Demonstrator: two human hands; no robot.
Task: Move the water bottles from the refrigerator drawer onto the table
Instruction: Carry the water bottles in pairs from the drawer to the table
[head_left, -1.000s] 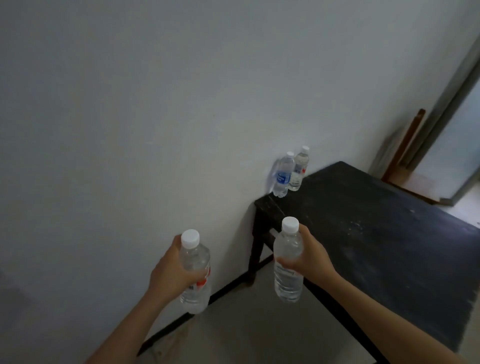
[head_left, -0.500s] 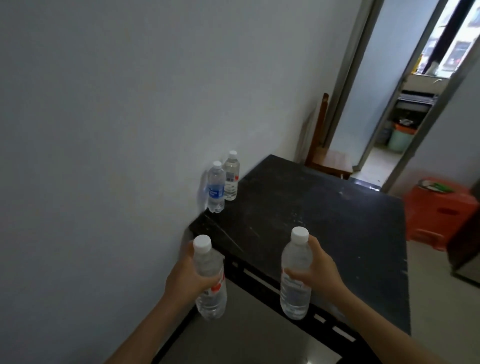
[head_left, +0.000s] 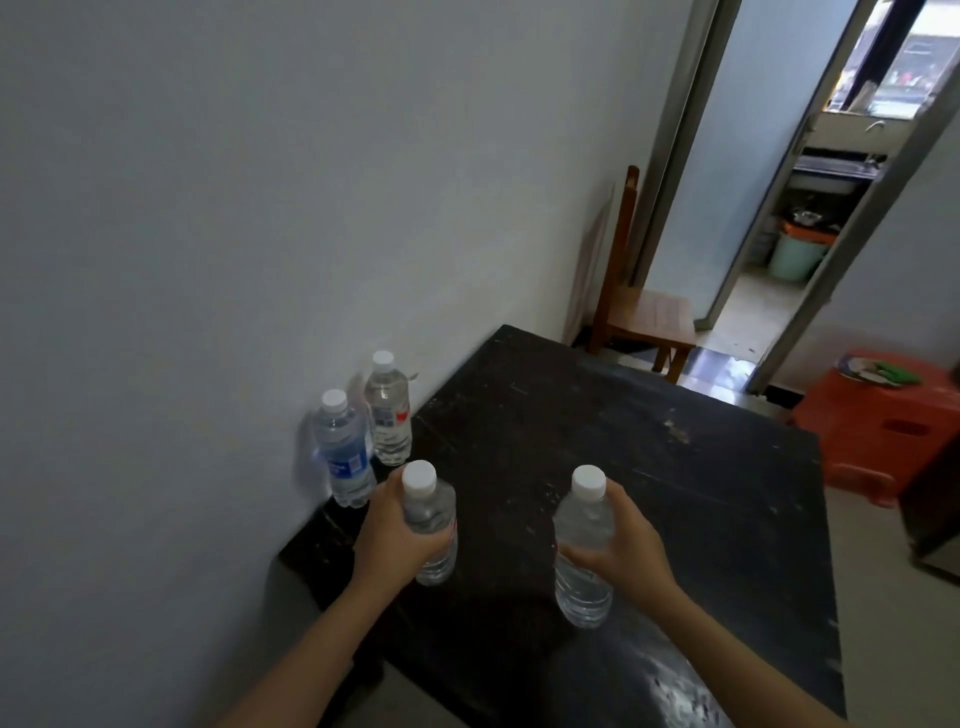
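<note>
Table (head_left: 649, 467), scuffed black against a grey wall (head_left: 260, 208), lies under left hand (head_left: 389, 540) and right hand (head_left: 623, 551), each gripping a water bottle (head_left: 431, 512).

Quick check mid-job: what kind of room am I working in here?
Probably a home dining area: a dark table against the wall, a wooden chair behind it, and a doorway opening onto what looks like a kitchen.
</note>
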